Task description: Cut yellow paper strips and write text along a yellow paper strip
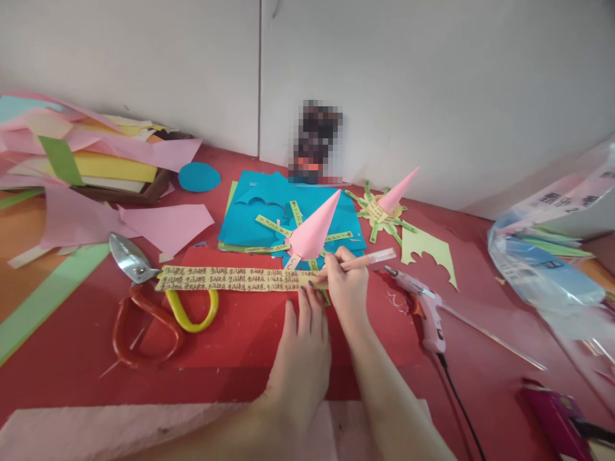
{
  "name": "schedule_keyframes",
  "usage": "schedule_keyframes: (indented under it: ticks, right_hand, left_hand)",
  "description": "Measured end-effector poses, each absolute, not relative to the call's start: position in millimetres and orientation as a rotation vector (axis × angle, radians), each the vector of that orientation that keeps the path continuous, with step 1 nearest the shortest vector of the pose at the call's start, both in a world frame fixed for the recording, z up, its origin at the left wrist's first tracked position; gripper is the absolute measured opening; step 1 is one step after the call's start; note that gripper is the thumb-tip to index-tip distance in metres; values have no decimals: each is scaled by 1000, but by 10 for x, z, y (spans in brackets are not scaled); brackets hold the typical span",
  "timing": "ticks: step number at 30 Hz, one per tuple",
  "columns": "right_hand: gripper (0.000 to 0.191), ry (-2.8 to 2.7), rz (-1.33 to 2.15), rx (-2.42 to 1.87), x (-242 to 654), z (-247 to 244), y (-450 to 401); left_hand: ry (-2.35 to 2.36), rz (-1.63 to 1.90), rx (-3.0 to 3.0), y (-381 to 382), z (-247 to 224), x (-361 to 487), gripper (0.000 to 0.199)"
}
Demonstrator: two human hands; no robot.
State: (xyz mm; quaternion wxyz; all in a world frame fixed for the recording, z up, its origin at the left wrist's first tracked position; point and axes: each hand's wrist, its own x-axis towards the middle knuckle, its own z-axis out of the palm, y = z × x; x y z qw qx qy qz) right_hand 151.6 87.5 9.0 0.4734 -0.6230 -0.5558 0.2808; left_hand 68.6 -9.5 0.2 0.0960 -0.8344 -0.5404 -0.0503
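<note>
My right hand (pixel 348 282) grips a pen (pixel 377 257) with a pale barrel, its tip near the right end of a long yellow paper strip (pixel 230 279). Rows of handwritten characters cover the strip. My left hand (pixel 303 346) lies flat, fingers stretched, with the fingertips on the strip's lower edge. Just behind the strip stands a pink paper cone (pixel 317 227), ringed by narrow green strips with writing. A similar finished-looking piece with a smaller pink cone (pixel 394 195) sits farther back. Red paper (pixel 230 339) lies under the strip.
Large scissors (pixel 148 320) lie at left, by pink paper scraps (pixel 168 224) and a box of coloured paper (pixel 115 192). Blue sheets (pixel 250 211) and a blurred phone (pixel 314 141) are behind. To the right are a pink glue gun (pixel 430 314) with its cord and a plastic bag (pixel 542 256).
</note>
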Motion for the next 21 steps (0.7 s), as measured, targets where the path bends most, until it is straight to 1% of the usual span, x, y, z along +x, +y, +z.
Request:
schedule_keyframes:
  ticks: [8,21]
  right_hand:
    - [29,-1233,835,-1471,1509,85,889]
    - [33,-1187,871,-1470,1497,48,898]
  left_hand:
    - [-1592,-115,-2473,-89,18,691,47]
    - [-1639,-135,-2441,-113,-8,715,48]
